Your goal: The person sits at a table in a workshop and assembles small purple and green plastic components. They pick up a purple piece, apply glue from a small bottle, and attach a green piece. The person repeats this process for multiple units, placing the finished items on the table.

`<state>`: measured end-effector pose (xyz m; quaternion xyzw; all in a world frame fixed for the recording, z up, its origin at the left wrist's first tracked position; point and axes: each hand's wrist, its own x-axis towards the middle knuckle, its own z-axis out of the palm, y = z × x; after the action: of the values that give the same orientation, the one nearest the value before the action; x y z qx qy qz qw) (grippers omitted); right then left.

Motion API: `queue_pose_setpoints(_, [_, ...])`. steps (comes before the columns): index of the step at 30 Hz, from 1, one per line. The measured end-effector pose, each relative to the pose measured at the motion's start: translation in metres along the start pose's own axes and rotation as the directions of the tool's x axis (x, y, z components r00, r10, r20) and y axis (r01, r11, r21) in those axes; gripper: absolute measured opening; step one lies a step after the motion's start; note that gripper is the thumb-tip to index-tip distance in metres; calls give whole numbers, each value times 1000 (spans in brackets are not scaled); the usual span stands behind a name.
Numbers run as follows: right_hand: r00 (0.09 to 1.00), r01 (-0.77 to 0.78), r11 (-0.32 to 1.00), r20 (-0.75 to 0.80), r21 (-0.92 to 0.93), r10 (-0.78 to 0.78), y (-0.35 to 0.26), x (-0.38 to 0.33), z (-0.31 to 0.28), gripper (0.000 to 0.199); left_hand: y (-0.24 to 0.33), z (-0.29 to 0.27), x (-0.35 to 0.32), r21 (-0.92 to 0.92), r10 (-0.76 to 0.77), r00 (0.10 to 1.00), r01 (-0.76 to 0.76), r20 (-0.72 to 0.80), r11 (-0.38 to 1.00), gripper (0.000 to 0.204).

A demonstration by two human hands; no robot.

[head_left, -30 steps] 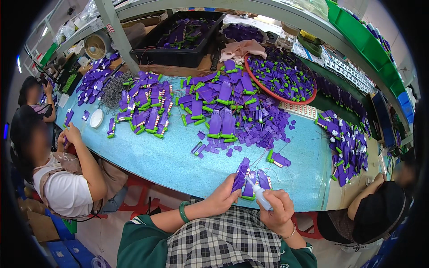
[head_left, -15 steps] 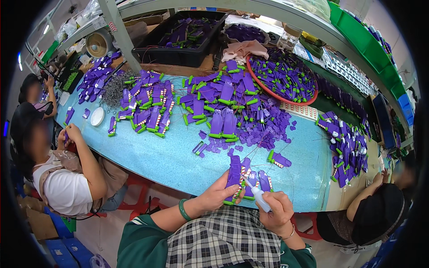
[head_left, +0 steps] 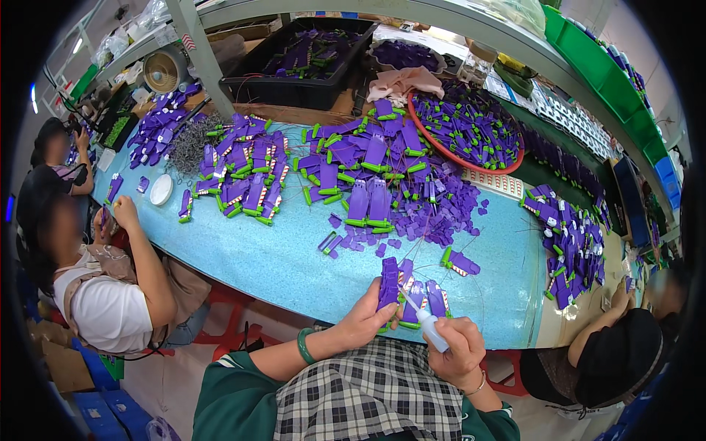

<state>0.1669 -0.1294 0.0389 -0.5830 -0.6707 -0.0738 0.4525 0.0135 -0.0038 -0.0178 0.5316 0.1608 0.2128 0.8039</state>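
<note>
Left hand [head_left: 365, 320], a green bangle [head_left: 305, 345] on its wrist, pinches a purple plastic piece [head_left: 387, 284] upright at the near edge of the blue table [head_left: 279, 264]. Right hand [head_left: 457, 353] is closed around a small white squeeze bottle [head_left: 429, 329], its thin nozzle tip touching that piece. More purple pieces [head_left: 434, 298] lie just beside.

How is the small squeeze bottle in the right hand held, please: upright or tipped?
Tipped: the bottle slants, nozzle toward the purple piece held by the left hand.
</note>
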Motion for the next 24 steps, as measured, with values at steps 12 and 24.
queue_pose_setpoints(12, [997,-6,1000,76,-6,6,-2,2,0,43,-3,6,3,443,129,986,-70,-104,894,35])
queue_pose_setpoints(24, [999,-6,999,51,39,4,-3,1,1,41,5,-5,5,-201,5,999,-13,-36,980,44])
